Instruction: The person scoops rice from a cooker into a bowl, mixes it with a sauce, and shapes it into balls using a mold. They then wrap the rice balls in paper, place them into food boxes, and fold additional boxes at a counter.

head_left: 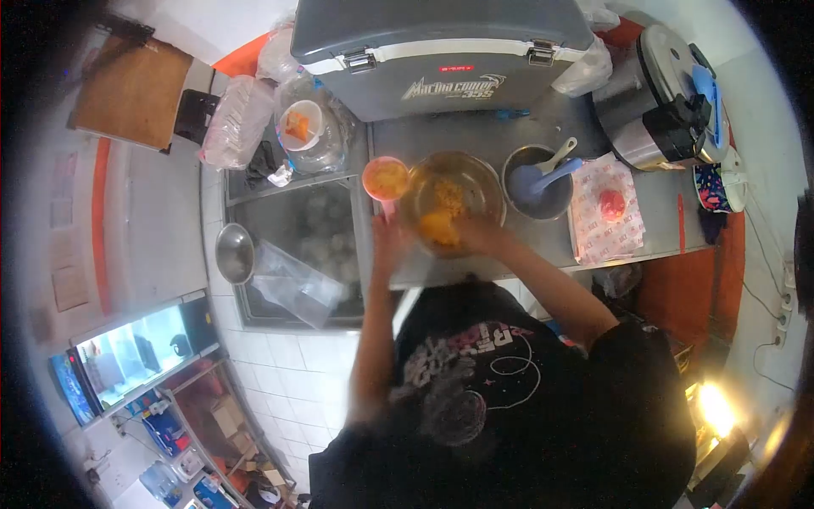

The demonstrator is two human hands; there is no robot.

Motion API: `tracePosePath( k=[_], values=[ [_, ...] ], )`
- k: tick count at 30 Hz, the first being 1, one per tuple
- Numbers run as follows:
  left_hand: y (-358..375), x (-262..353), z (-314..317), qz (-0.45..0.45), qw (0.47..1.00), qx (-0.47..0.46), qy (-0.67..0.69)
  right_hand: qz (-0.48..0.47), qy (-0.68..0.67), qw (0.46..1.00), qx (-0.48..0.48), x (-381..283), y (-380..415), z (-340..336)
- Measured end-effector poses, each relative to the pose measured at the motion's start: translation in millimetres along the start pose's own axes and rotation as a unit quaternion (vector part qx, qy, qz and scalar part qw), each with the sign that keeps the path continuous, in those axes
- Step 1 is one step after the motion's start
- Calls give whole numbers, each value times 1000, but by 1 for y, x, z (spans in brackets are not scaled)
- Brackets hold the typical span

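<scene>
At the counter edge my left hand (387,233) is closed around the short handle of a pink dipper cup (373,167). Orange-yellow food (389,180) shows inside that cup. Just right of it stands a wide metal bowl (490,176), with loose orange-yellow bits (449,195) on its bottom. My right hand (475,235) reaches into the bowl's near side, beside a blurred bright orange-yellow mass (437,227). Its fingers are smeared by motion, and I cannot make out whether they grip anything.
A grey cooler box (458,72) stands behind. To the right are a pot (519,205) with two utensils, printed paper sheets (593,237) bearing a pink lump (611,205), and a large cooker (632,102). Left lie a sink (292,212), metal bowl (235,254) and plastic bag (297,280).
</scene>
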State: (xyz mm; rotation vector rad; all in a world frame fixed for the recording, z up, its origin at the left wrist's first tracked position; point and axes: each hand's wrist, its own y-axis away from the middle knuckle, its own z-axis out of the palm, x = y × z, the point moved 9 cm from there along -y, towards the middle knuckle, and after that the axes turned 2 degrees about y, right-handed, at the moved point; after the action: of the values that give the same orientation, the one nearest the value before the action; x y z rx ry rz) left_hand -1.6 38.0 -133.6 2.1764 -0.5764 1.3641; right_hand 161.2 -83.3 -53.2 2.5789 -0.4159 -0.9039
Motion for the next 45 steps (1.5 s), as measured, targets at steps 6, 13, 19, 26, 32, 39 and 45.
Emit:
tracePosePath(
  k=[6, 13, 19, 26, 32, 39, 45],
  values=[
    [7, 4, 7, -58, 976, 2, 210, -79, 241, 965, 68, 62, -36, 66],
    [18, 8, 10, -86, 961, -24, 264, -31, 115, 993, 9, 28, -5, 3],
    [14, 19, 7, -130, 975, -36, 174, -117, 164, 957, 211, 1, 39, 28],
    [13, 7, 10, -121, 968, -62, 211, 6, 129, 975, 180, 21, 42, 29],
    [9, -6, 6, -80, 981, 7, 175, -38, 184, 971, 149, 38, 43, -5],
    [16, 1, 3, -116, 984, 26, 132, 12, 148, 988, 45, 57, 33, -12],
    [16, 17, 10, -124, 963, -88, 223, 4, 66, 998, 26, 37, -12, 57]
  ],
)
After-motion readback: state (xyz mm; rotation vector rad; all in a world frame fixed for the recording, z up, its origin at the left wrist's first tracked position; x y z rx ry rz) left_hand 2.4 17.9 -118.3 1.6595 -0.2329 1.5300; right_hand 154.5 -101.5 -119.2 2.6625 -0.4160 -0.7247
